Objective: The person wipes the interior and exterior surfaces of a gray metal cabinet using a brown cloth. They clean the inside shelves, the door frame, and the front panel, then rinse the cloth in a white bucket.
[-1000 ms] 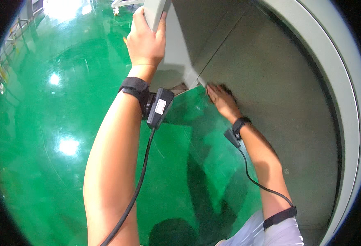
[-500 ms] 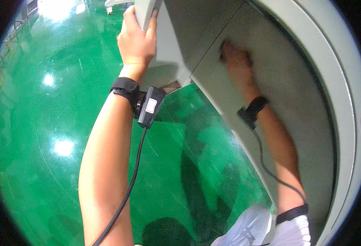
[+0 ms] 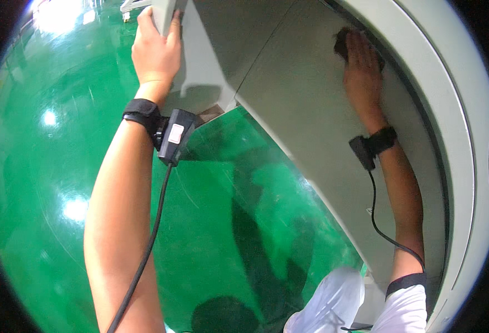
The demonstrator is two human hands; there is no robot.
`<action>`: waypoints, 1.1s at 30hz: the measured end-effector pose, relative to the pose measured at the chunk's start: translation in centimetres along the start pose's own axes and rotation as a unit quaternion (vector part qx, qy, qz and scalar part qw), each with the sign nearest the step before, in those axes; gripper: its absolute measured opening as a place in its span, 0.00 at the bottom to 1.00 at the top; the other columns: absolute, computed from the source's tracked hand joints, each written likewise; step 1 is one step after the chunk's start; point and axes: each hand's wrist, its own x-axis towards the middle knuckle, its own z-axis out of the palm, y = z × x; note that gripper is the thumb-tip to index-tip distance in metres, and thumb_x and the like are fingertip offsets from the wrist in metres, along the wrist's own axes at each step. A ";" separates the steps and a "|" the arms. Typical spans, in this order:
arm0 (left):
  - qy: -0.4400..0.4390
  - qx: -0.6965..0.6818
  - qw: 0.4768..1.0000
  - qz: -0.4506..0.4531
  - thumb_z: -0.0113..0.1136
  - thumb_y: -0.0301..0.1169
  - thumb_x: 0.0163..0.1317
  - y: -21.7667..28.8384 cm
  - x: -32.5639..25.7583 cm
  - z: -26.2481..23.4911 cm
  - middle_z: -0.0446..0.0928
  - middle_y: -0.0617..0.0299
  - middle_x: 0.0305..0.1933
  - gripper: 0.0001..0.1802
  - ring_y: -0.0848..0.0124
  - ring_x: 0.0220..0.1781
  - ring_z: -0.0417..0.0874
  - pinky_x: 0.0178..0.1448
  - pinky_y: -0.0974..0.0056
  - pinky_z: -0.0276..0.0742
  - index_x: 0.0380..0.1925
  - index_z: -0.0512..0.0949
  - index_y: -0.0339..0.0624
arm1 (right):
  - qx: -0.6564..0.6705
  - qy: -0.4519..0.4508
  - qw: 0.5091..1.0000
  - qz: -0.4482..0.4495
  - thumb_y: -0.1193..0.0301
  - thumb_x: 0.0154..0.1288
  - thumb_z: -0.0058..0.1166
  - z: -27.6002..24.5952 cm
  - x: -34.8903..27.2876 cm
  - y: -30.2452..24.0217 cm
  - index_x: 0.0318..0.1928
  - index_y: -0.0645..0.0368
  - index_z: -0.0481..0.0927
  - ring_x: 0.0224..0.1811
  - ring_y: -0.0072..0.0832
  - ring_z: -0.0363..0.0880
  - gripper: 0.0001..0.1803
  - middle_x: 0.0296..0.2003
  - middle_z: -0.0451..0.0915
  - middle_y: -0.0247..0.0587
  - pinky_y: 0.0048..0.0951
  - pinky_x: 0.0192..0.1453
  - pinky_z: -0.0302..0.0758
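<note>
Cloth [image 3: 342, 43], dark and small, sits high on the grey panel [image 3: 305, 111], just under the panel's top edge. Our right hand [image 3: 362, 75] lies flat and open on the cloth, pressing it to the panel. Our left hand [image 3: 155, 53] is closed around the grey door edge [image 3: 164, 11], left of the panel. Below the panel we see the shiny green floor [image 3: 44, 166].
</note>
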 end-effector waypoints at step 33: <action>0.002 0.033 0.998 0.044 0.48 0.49 0.68 -6.9 -1.1 1.7 0.78 0.42 0.45 0.24 0.41 0.46 0.78 0.46 0.47 0.73 0.54 0.66 0.42 | -0.043 -0.032 0.996 -0.066 0.77 0.66 0.40 -0.2 -13.9 0.1 0.67 0.63 0.60 0.69 0.38 0.61 0.28 0.67 0.61 0.46 0.41 0.72 0.57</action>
